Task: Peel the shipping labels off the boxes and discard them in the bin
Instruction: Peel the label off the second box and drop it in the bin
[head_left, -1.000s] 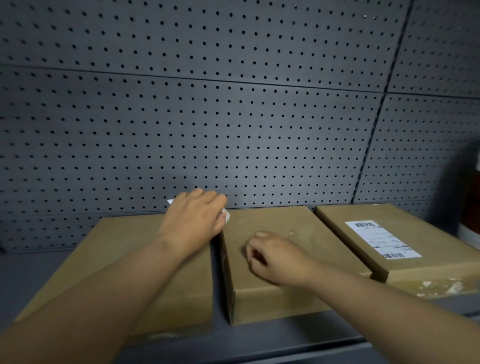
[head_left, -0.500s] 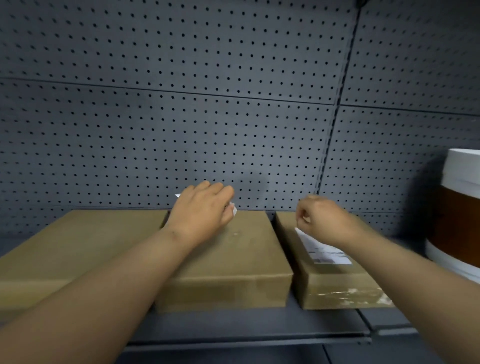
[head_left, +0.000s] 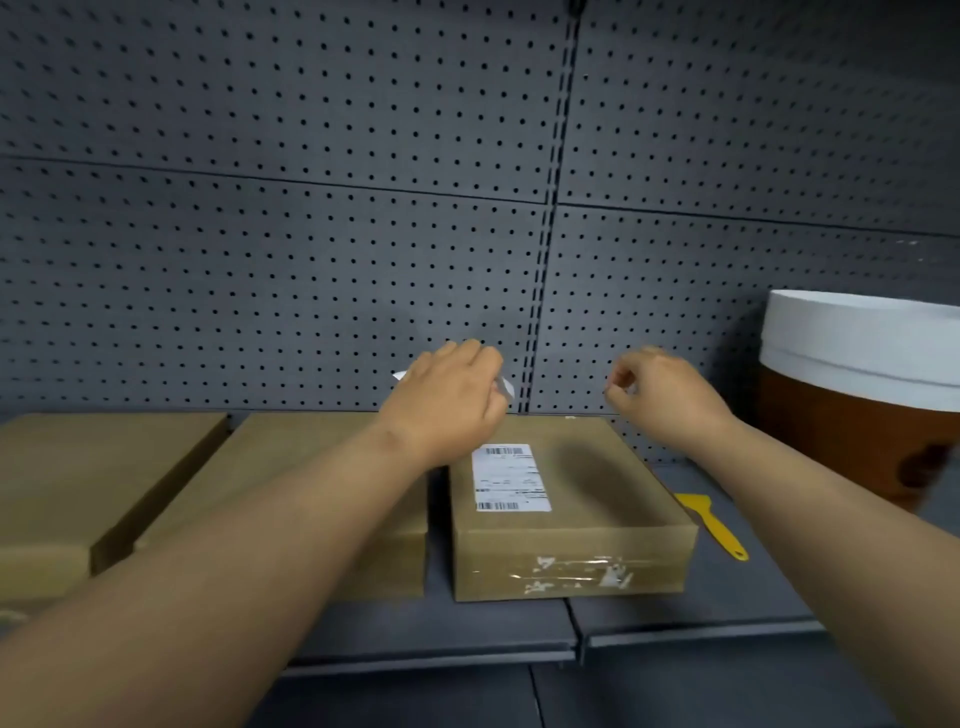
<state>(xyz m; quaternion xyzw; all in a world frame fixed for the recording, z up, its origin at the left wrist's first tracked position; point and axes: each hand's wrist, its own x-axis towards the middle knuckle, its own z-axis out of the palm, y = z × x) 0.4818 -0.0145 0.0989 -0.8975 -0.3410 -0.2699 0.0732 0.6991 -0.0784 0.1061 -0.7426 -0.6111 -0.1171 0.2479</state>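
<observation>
Fingers of the left hand (head_left: 449, 397) curl around a crumpled white peeled label (head_left: 503, 385) above the labelled brown cardboard box (head_left: 571, 499); its white shipping label (head_left: 510, 478) lies below. The right hand (head_left: 660, 395) hovers curled, empty.

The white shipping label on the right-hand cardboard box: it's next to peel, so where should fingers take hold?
Pick at a corner of the white shipping label, coming from above, since it lies flat on the brown cardboard box. The right hand is empty.
</observation>
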